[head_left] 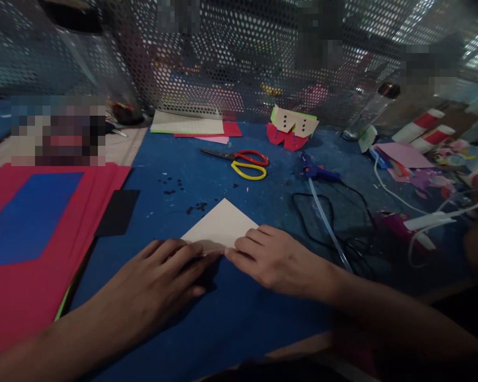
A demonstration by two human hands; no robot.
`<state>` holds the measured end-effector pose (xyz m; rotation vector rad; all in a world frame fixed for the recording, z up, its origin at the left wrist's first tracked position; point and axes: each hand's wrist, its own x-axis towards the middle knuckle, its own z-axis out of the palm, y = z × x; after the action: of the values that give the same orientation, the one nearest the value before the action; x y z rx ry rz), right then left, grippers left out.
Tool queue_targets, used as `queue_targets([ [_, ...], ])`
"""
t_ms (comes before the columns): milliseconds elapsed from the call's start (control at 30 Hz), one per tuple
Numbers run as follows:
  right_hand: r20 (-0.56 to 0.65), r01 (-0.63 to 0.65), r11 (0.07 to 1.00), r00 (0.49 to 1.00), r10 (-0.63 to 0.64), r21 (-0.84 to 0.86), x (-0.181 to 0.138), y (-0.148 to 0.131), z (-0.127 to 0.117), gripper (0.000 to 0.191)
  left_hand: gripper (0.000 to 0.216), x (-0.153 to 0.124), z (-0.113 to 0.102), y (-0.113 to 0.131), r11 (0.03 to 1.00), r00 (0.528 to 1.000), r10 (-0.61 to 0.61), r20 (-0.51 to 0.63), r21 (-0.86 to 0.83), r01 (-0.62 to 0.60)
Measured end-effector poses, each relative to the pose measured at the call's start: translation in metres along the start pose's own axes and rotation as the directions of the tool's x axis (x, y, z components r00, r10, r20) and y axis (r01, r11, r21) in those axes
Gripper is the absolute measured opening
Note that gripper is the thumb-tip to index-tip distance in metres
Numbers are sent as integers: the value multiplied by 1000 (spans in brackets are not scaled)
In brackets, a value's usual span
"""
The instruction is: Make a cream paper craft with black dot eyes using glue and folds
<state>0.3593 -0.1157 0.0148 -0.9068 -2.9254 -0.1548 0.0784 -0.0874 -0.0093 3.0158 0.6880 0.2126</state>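
Observation:
A cream sheet of paper (218, 223) lies on the blue table, its far corner pointing away from me and its near edge folded or creased. My left hand (167, 265) presses on the near left part, fingers bent over the edge and thumb below it. On the near right part, my right hand (268, 254) grips the edge with curled fingers, its thumb close to the left fingertips. Both hands cover much of the near edge. Beyond the paper lie scissors (239, 160) with one red and one yellow handle, and small black paper bits (197, 207).
Red sheets (27, 307) with a blue piece (32, 217) and a black card (118, 212) lie left. A glue gun (318, 171) with a cord is at right. A folded paper craft (292, 127) and paper sheets (187, 123) stand or lie before the perforated screen (207, 74).

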Motion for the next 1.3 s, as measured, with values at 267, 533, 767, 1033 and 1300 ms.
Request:
queue_targets([
  [267, 15, -24, 999, 1000, 24, 35, -5, 0, -3, 26, 34, -3, -4, 4, 997, 993, -34, -111, -70, 26],
  [533, 43, -104, 990, 994, 100, 100, -5, 3, 0, 18, 34, -16, 2, -1, 1000, 989, -25, -147, -17, 22],
  [767, 14, -187, 947, 982, 190, 262, -9, 11, 4, 19, 37, -19, -3, -11, 986, 990, -64, -122, -158, 45],
  [1033, 13, -132, 979, 991, 131, 154, -10, 10, 6, 14, 33, -17, -1, -15, 963, 982, -131, -139, -252, 93],
  [1300, -46, -98, 990, 994, 103, 103, -8, 11, 8, 15, 26, -12, 2, -17, 964, 968, -156, -199, -245, 105],
])
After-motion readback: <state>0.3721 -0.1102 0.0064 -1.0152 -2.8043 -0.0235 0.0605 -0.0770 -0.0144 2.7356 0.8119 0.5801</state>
